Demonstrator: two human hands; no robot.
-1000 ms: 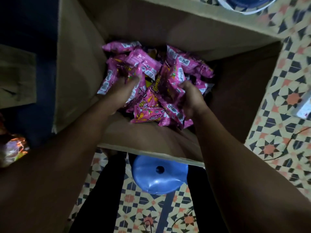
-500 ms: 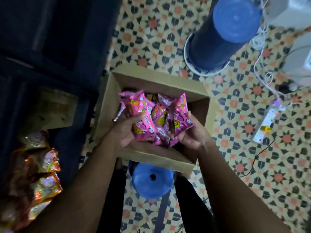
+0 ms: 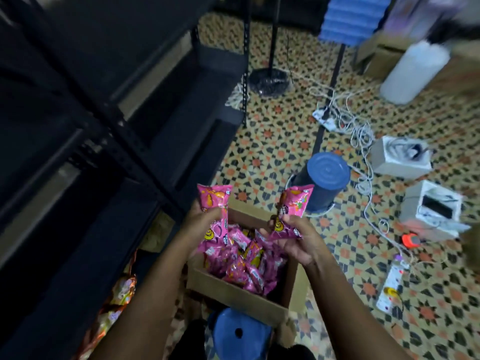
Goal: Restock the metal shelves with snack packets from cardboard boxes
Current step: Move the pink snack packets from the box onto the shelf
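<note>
A person's left hand (image 3: pixel 205 219) grips a bunch of bright pink snack packets (image 3: pixel 215 201), glossy foil printed with yellow and orange cartoon figures, the topmost one standing upright above the fingers. The right hand (image 3: pixel 298 237) is curled around more of the same pink packets (image 3: pixel 296 203), one tilting up and to the right. Both handfuls are held just above an open cardboard box (image 3: pixel 233 297) on the floor, which is well filled with a loose heap of identical pink packets (image 3: pixel 246 261). To the left rises a dark metal shelf unit (image 3: pixel 109 120) with perforated uprights; its lower level holds orange snack packets (image 3: pixel 117 302), partly hidden by the left forearm. A blue plastic stool (image 3: pixel 236 331) sits just below the box, between the person's legs. The floor (image 3: pixel 272 141) is tiled in a star pattern of cream, black and orange. Beyond the box stands a blue cylindrical bin (image 3: pixel 326 178). White cables (image 3: pixel 361 136) trail across the tiles to a power strip (image 3: pixel 326 118), and two small white boxes (image 3: pixel 400 157) lie to the right. A second power strip (image 3: pixel 391 287) lies at the lower right, and a translucent white jug (image 3: pixel 413 74), blurred, stands at the upper right
</note>
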